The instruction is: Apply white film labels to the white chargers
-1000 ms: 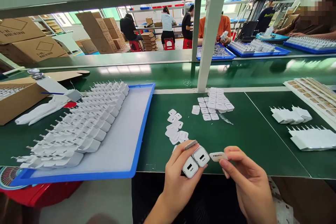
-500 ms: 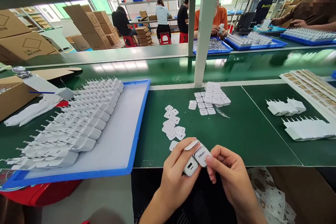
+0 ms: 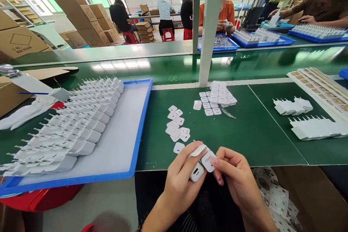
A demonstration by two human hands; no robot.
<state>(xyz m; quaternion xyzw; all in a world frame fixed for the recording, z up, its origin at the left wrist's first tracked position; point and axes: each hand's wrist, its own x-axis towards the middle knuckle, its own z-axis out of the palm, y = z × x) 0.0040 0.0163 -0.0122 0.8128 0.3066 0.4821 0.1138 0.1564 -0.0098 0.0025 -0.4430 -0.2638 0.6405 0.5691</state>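
Observation:
My left hand point(image 3: 182, 179) is closed around a white USB wall charger point(image 3: 197, 172), its slot-like port turned toward me. A thin white piece lies under the fingers, partly hidden. My right hand point(image 3: 234, 172) pinches a small rounded-square white plate point(image 3: 208, 160) with dark lettering between thumb and fingers, close beside the charger. Whether plate and charger touch I cannot tell. Just beyond my left hand, loose white square plates point(image 3: 178, 128) lie scattered on the green table, some with a slot. Farther back sits a stacked group of white square plates point(image 3: 219, 94).
At left stands a blue-rimmed tray point(image 3: 143, 127) with rows of white chargers point(image 3: 81, 123), prongs up. More chargers point(image 3: 315, 127) lie at right beside sheets of brown-backed pieces point(image 3: 318, 88). A white post point(image 3: 208, 29) rises beyond. Co-workers sit across the bench.
The view has shifted slightly, so the bench sits a little higher and farther left. My hands keep nearly the same hold, and the lettered plate is tilted a little differently.

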